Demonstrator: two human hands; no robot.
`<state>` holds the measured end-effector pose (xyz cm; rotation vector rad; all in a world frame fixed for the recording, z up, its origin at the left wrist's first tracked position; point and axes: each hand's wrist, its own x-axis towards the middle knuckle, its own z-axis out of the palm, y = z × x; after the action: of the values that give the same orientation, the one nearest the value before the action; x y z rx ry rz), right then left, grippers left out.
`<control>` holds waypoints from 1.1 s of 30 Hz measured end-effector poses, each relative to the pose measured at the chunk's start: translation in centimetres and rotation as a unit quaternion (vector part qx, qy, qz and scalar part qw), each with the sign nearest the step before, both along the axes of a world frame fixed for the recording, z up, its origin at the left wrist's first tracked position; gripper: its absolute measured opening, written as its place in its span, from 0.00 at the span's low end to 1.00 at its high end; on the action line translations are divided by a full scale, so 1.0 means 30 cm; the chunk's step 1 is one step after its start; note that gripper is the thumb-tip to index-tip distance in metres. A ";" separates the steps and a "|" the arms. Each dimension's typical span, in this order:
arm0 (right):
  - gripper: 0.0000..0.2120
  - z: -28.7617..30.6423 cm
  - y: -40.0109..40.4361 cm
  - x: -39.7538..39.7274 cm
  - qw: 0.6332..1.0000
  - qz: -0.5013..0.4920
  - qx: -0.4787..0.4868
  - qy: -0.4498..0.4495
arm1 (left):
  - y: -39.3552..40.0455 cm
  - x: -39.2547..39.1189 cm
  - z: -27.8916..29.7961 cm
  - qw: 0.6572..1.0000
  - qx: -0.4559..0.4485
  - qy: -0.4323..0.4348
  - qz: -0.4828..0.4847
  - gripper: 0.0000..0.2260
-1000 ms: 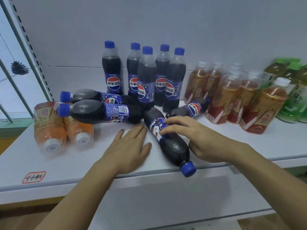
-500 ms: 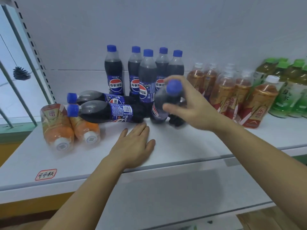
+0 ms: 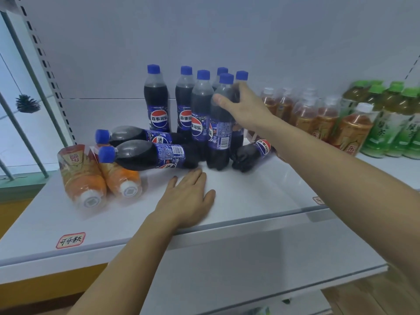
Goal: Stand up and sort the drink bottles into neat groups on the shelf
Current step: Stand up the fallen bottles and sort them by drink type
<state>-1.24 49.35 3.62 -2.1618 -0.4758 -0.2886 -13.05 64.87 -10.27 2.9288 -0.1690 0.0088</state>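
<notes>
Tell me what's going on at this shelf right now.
A person is sorting drinks on a white shelf. Their right hand grips an upright cola bottle beside the standing cola group, while the left hand rests flat on the shelf. Three cola bottles and two orange drinks lie on their sides.

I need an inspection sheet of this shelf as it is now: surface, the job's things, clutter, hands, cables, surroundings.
Surface: white shelf, with a red-edged label near its front edge.
Job's things: six cola bottles upright; the front one is held at its shoulder. Three cola bottles lie flat: two at the left, one under the right arm. Two orange bottles lie flat, caps toward the camera. Amber tea bottles and green tea bottles stand at the right.
Clutter: nothing seen.
Hands: right hand grips the front cola bottle; left hand rests flat on the shelf.
Cables: nothing seen.
Surroundings: white back panel, slotted upright, a dark spiky object hanging at the left.
</notes>
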 end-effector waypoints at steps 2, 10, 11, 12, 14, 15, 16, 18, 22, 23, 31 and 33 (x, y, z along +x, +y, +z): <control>0.21 -0.014 -0.014 0.004 1.000 0.013 0.007 0.005 | 0.001 0.002 -0.001 1.000 0.003 0.002 0.001 0.29; 0.18 -0.219 -0.168 0.030 0.983 -0.186 0.003 -0.003 | 0.002 0.012 -0.011 1.000 0.008 -0.001 0.000 0.29; 0.23 -0.254 -0.190 0.038 0.975 -0.213 -0.064 0.025 | 0.002 0.014 -0.012 1.000 0.008 -0.003 -0.001 0.29; 0.30 -0.281 -0.207 0.044 0.964 -0.222 -0.134 0.064 | 0.002 0.014 -0.013 1.000 0.007 -0.004 -0.001 0.28; 0.38 -0.299 -0.215 0.054 0.947 -0.212 -0.201 0.132 | 0.003 0.015 -0.016 1.000 0.004 -0.008 -0.003 0.28; 0.39 -0.294 -0.210 0.057 0.949 -0.199 -0.186 0.158 | 0.002 0.015 -0.017 1.000 0.003 -0.009 -0.003 0.28; 0.38 -0.290 -0.203 0.067 0.954 -0.187 -0.149 0.180 | 0.003 0.016 -0.019 1.000 0.002 -0.011 -0.002 0.27; 0.37 -0.292 -0.186 0.079 0.957 -0.186 -0.075 0.209 | 0.005 0.017 -0.022 1.000 0.003 -0.013 -0.001 0.27; 0.43 -0.320 -0.193 0.080 0.943 -0.222 0.080 0.233 | 0.003 0.017 -0.023 1.000 0.002 -0.018 -0.003 0.26; 0.44 -0.325 -0.199 0.078 0.936 -0.219 0.125 0.244 | 0.003 0.016 -0.022 1.000 0.002 -0.018 -0.003 0.26; 0.49 -0.404 -0.229 0.051 0.894 -0.152 0.349 0.239 | 0.005 0.019 -0.021 1.000 0.006 -0.016 -0.003 0.27; 0.45 -0.411 -0.221 0.040 0.906 -0.145 0.358 0.176 | 0.005 0.022 -0.023 1.000 0.013 -0.015 -0.002 0.28</control>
<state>-0.04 42.71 -8.72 -1.4968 0.1571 -0.1864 -12.38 65.02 -10.96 2.9546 -0.1815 0.0503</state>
